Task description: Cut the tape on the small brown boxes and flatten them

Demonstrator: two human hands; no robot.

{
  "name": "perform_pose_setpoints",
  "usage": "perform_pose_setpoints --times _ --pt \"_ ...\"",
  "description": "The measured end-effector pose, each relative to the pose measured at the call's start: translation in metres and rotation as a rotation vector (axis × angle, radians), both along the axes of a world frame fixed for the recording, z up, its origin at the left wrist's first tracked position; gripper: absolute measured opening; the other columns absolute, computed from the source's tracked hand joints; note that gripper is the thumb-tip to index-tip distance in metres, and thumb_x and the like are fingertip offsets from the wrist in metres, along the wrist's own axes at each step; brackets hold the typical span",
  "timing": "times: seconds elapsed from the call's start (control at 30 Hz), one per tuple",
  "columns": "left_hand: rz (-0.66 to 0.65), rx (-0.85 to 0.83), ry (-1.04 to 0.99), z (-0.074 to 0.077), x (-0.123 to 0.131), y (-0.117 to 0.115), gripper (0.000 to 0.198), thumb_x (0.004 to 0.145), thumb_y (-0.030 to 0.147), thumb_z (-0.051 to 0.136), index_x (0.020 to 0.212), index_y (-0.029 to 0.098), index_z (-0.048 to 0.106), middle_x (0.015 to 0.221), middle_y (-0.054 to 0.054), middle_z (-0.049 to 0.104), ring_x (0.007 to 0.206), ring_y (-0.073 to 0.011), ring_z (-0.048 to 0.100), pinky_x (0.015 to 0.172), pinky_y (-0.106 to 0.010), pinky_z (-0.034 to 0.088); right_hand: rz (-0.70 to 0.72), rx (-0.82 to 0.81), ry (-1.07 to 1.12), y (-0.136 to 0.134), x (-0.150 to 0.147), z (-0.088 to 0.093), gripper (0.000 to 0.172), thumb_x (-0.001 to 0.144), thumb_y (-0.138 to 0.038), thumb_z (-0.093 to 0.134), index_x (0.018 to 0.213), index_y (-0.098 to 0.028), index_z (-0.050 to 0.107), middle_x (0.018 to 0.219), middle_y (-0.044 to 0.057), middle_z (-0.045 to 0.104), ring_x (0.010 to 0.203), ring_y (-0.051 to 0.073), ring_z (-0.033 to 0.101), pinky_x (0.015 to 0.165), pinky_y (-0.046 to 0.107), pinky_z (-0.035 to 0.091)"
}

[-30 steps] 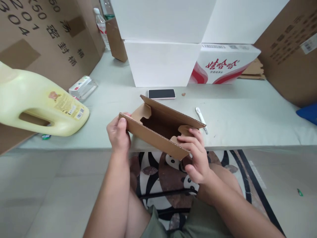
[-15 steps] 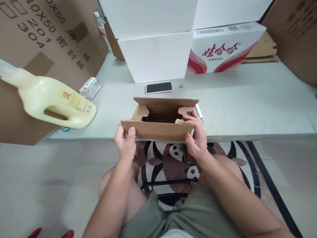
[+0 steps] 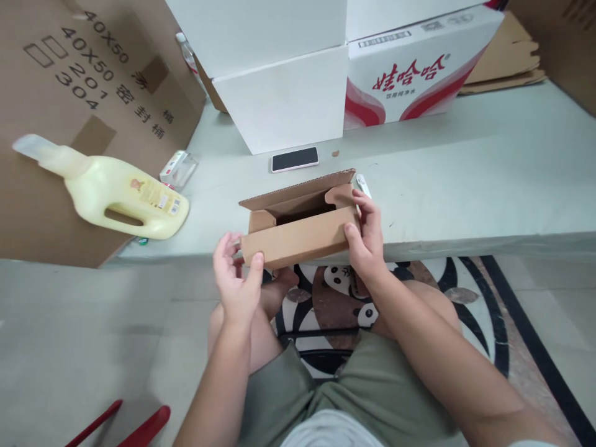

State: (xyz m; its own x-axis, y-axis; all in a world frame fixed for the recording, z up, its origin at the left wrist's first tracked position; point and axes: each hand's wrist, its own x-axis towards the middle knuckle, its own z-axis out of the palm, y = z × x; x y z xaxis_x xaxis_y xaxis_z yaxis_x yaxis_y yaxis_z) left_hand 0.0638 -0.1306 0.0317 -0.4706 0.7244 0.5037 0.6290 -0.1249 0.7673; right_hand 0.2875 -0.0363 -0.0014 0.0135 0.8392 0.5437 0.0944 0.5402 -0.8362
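Note:
A small brown cardboard box sits open-topped at the near edge of the pale table, its lid flap raised at the back. My right hand grips its right end, fingers curled over the side flap. At the box's left corner my left hand has its thumb on the front wall and its fingers loosely apart behind the corner.
A yellow jug lies on its side at the table's left. A phone and a white pen lie behind the box. White cartons, a red-printed carton and large brown cartons line the back and left.
The box has turned from slanting to nearly square with the table edge and tilted up at the right. My left hand has slid down to the lower left corner and loosened.

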Motion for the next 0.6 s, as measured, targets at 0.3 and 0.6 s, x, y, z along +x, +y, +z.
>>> perform_pose_setpoints --times 0.3,0.6 --pt "-0.275 -0.437 0.746 0.097 0.011 0.05 0.08 0.086 0.048 0.069 0.157 0.02 0.043 0.163 -0.013 0.047 0.157 -0.0396 0.033 0.13 -0.058 0.025 0.028 -0.086 0.068 0.001 -0.005 0.004 0.043 0.099 -0.034 0.046 0.14 -0.028 0.039 0.162 0.015 0.041 0.152 0.027 0.042 0.125 0.055 0.038" --pt "-0.362 -0.643 0.958 0.07 0.024 0.037 0.079 0.091 0.047 0.066 0.158 0.013 0.043 0.166 -0.019 0.042 0.155 -0.039 0.039 0.124 -0.056 0.037 0.054 -0.204 0.15 0.002 -0.007 -0.003 0.061 0.096 -0.064 0.052 0.143 -0.027 0.038 0.16 0.017 0.043 0.15 0.028 0.045 0.125 0.051 0.039"
